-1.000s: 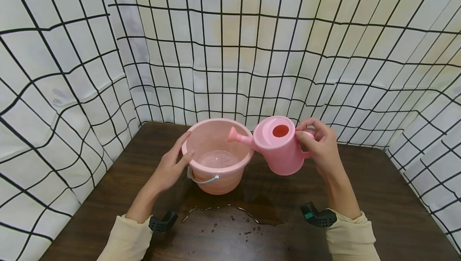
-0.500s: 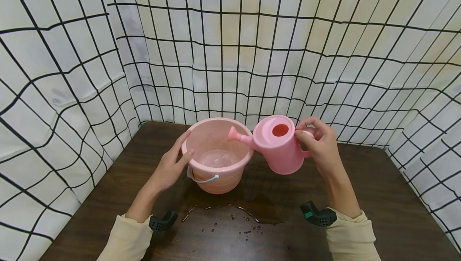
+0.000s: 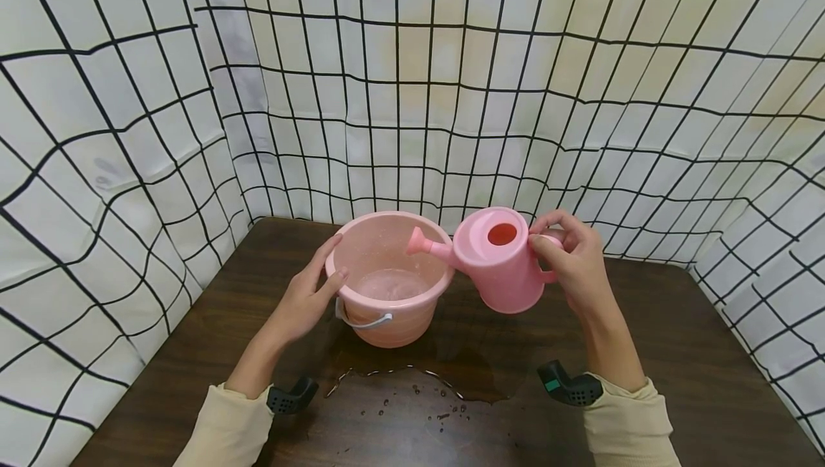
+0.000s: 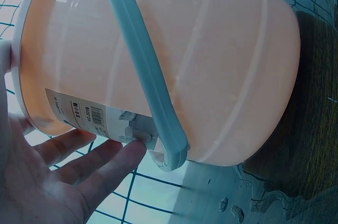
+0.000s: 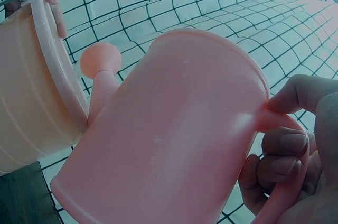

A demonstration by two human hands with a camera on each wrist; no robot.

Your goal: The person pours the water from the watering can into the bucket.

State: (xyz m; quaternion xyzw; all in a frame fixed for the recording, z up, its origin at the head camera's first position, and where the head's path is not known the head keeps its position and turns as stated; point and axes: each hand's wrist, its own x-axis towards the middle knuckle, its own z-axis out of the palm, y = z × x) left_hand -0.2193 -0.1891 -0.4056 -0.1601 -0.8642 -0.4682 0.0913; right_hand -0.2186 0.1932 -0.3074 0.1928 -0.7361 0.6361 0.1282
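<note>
Checked curtain behind dark counter (image 3: 677,338), puddle (image 3: 412,388) near us. Our left hand (image 3: 303,302) steadies bucket (image 3: 387,309), fingers straight. Right hand (image 3: 573,259) fingers curled round watering can (image 3: 503,266) handle, spout over bucket. Pouring step, we judge; next: tip further.

Dark wooden table (image 3: 677,352); spilled water puddle (image 3: 412,395) with droplets, nearer the viewer than the fingers; white black-gridded curtain (image 3: 451,94) backdrop beyond the fingers, enclosing three sides.
</note>
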